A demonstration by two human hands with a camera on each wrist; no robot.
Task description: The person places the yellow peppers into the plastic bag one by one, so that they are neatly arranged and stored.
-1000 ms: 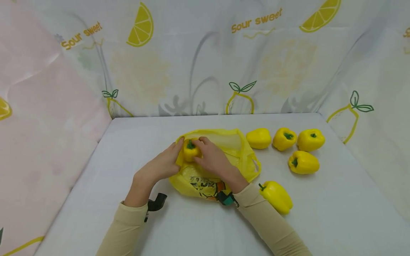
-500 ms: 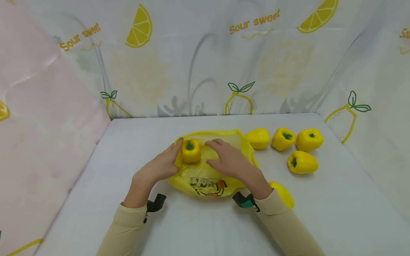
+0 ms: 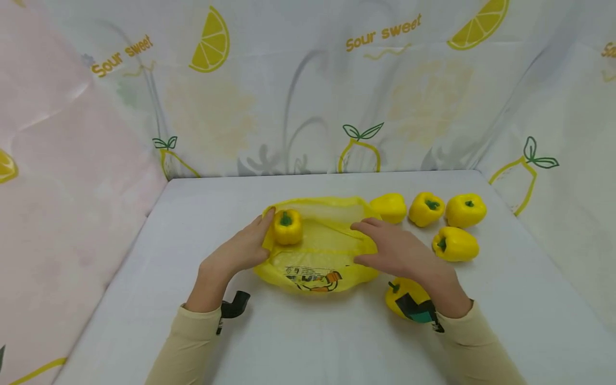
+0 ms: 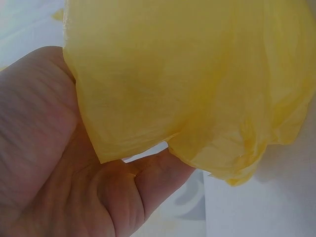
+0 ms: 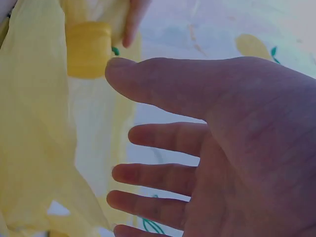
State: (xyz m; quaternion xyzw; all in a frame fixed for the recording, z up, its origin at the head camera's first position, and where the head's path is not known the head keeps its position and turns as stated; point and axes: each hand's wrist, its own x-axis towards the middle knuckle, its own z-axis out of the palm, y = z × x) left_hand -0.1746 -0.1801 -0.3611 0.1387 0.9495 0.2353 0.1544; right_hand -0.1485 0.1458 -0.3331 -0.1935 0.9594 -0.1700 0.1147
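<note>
The left hand (image 3: 244,248) touches the left side of the yellow bag (image 3: 332,243), whether gripping I cannot tell, while the right hand (image 3: 399,248), spread and holding nothing, has the frontmost pepper (image 3: 410,285) at six o'clock, stem (image 3: 393,287) toward ten.

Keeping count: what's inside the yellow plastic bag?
In the yellow plastic bag, one yellow bell pepper shows near the left hand; the near wall hides anything lower.

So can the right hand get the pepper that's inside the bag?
Probably yes: the right hand is empty, and the yellow bag gapes open with that pepper uncovered inside.
</note>
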